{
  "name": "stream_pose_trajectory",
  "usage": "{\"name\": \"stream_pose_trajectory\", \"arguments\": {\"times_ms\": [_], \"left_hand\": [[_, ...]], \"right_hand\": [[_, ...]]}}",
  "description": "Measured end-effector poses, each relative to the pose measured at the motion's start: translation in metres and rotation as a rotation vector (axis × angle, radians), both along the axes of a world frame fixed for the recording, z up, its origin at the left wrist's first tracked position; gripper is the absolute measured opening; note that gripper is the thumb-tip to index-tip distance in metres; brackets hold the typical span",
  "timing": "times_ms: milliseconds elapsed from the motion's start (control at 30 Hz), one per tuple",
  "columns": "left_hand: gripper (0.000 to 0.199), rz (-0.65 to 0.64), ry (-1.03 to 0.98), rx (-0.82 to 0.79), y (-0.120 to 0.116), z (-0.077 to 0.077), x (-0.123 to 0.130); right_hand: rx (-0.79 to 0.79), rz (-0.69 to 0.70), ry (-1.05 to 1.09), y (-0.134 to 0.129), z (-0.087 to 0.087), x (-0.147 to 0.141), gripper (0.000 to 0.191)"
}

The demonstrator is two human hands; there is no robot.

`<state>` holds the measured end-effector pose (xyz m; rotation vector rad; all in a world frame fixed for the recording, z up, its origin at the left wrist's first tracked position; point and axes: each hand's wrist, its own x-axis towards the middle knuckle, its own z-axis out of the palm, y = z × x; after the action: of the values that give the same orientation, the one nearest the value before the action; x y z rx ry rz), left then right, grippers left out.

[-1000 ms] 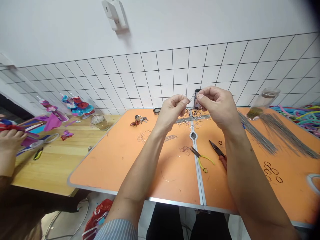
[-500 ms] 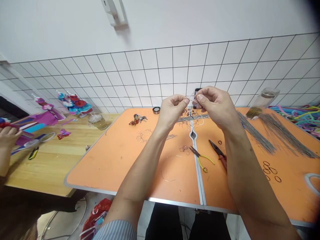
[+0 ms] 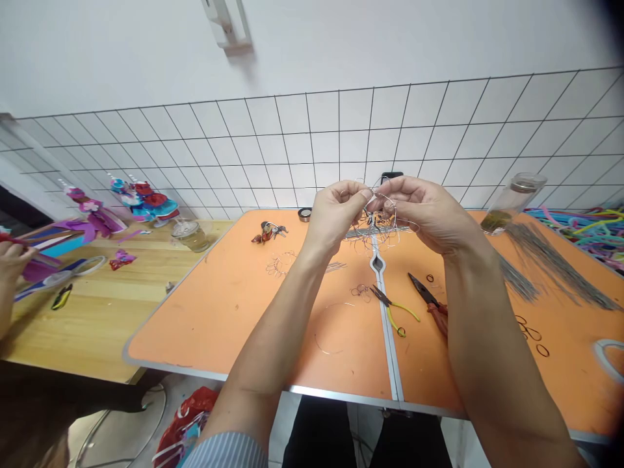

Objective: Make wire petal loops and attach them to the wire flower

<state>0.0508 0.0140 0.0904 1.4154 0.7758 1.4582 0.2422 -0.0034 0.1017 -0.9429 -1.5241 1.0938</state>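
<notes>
Above the far part of the orange table, my left hand pinches thin silvery wire between thumb and forefinger. Close beside it, my right hand also has its fingers closed on the wire. Thin loops of the wire curl around and below the fingertips. Behind and under them are more tangled wire loops, and I cannot tell which are joined to the held piece. Yellow-handled pliers and red-handled pliers lie nearer me, below my hands.
Bundles of straight wire and a glass bottle are at the right. Black rings lie near my right forearm. Left are a tape roll, a wire coil and a lidded cup. Another person's hand shows at far left.
My right hand has turned and shifted slightly right, its fingers now stretched more toward my left hand. The wire loop between the hands has changed position. My left hand has hardly moved.
</notes>
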Motion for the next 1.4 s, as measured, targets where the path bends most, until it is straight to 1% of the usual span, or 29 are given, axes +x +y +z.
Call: {"name": "stream_pose_trajectory", "arguments": {"times_ms": [133, 300, 567, 700, 800, 867, 967, 1067, 1200, 1400], "left_hand": [[0.018, -0.056, -0.007, 0.007, -0.004, 0.002, -0.001], [0.017, -0.087, -0.004, 0.007, -0.007, 0.005, -0.002], [0.019, -0.077, 0.002, -0.012, -0.007, 0.006, -0.003], [0.020, -0.009, -0.010, -0.014, -0.006, 0.005, -0.003], [0.018, 0.078, 0.013, 0.013, -0.005, 0.003, -0.002], [0.017, 0.122, 0.025, 0.040, -0.004, 0.002, 0.000], [0.017, 0.159, 0.027, 0.071, -0.005, 0.001, 0.001], [0.016, 0.171, 0.034, 0.090, -0.005, 0.001, 0.001], [0.016, 0.165, 0.041, 0.105, -0.004, 0.000, 0.002], [0.017, 0.149, 0.041, 0.097, -0.002, -0.001, 0.000]], "right_hand": [[-0.041, 0.047, 0.068, 0.001, -0.001, 0.002, 0.051], [-0.024, 0.048, 0.106, 0.002, -0.001, 0.001, 0.054], [0.046, -0.006, 0.074, 0.007, -0.007, 0.005, 0.048], [0.120, -0.131, 0.027, 0.003, -0.003, 0.006, 0.034], [0.216, -0.252, -0.019, -0.008, 0.004, 0.003, 0.023], [0.265, -0.307, -0.084, -0.016, 0.009, -0.002, 0.019], [0.295, -0.323, -0.191, -0.022, 0.013, -0.010, 0.019], [0.307, -0.336, -0.238, -0.021, 0.011, -0.014, 0.018], [0.267, -0.349, -0.283, -0.018, 0.008, -0.015, 0.019], [0.260, -0.345, -0.260, -0.015, 0.007, -0.015, 0.021]]}}
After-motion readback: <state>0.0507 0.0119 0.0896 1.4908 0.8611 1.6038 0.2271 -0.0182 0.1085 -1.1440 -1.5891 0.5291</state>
